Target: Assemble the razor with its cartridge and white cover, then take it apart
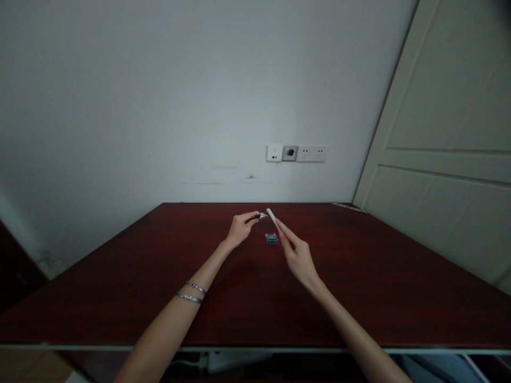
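Observation:
My left hand (240, 230) is closed in a pinch on a small dark piece with a shiny silver-white end (262, 215); its exact kind is too small to make out. My right hand (297, 255) grips a slim white stick (271, 215), which slants up and to the left. The stick's upper end is close to the silver-white end, and I cannot tell whether they touch. Beneath and between my hands, a small clear flat case (272, 239) with something teal inside lies on the table.
The dark red wooden table (235, 298) reaches back to a pale wall (159, 106). White sockets (312, 154) and a grey outlet plate (289, 153) are on that wall. A pale panelled door (447, 175) stands at the right. A thin strip (349, 207) lies near the far right corner.

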`<state>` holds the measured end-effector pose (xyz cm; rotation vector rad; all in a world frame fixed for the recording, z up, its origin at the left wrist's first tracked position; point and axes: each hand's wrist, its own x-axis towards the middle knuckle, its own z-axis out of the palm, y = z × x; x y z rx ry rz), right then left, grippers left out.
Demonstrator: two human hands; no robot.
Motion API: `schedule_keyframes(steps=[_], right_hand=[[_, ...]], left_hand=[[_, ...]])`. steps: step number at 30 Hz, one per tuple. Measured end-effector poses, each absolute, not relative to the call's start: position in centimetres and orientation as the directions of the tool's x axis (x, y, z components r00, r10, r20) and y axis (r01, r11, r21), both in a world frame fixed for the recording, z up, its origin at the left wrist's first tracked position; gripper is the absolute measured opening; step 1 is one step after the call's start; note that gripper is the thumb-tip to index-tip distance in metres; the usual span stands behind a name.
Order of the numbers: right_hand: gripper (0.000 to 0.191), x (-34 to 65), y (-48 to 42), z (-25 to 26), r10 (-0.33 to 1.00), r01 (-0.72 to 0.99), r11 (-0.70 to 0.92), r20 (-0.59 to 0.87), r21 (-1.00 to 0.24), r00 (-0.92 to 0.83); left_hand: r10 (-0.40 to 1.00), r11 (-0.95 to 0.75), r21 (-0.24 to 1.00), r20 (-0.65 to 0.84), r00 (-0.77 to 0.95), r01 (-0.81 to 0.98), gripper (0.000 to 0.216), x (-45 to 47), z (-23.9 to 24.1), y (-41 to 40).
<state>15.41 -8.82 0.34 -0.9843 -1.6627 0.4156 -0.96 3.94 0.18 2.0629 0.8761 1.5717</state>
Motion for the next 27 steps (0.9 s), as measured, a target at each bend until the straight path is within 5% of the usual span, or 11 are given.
schedule_keyframes(steps=[3, 8, 13, 17, 22, 27], right_hand=[[0.042, 15.3, -8.8, 0.4, 0.761, 0.400, 0.585, 0.648, -0.706, 0.028], [0.039, 15.3, -8.9, 0.7, 0.769, 0.453, 0.620, 0.609, -0.641, -0.193], [0.040, 17.5, -5.9, 1.9, 0.768, 0.651, 0.473, 0.640, -0.594, 0.026], [0.040, 17.8, -3.8, 2.4, 0.781, 0.803, 0.377, 0.625, -0.461, -0.007], [0.043, 17.6, -2.9, 2.4, 0.766, 0.883, 0.385, 0.626, -0.268, -0.144], [0.043, 19.3, -2.5, 1.7, 0.761, 0.907, 0.336, 0.641, -0.254, -0.102]], left_hand=[[0.706, -0.707, 0.671, 0.690, 0.160, 0.224, 0.025, -1.0, 0.3, 3.7], [0.765, -0.639, 0.756, 0.606, 0.216, 0.141, 0.027, -0.8, 0.6, 3.3], [0.892, -0.378, 0.925, 0.350, 0.286, 0.046, 0.020, -0.2, 0.9, 2.6], [0.930, -0.219, 0.973, 0.186, 0.318, 0.070, 0.012, 0.6, 1.4, 1.5], [0.919, -0.184, 0.983, 0.165, 0.357, 0.020, 0.009, 0.8, 2.1, 0.9], [0.933, -0.177, 0.984, 0.169, 0.318, -0.002, 0.013, 0.5, 2.1, 1.2]])
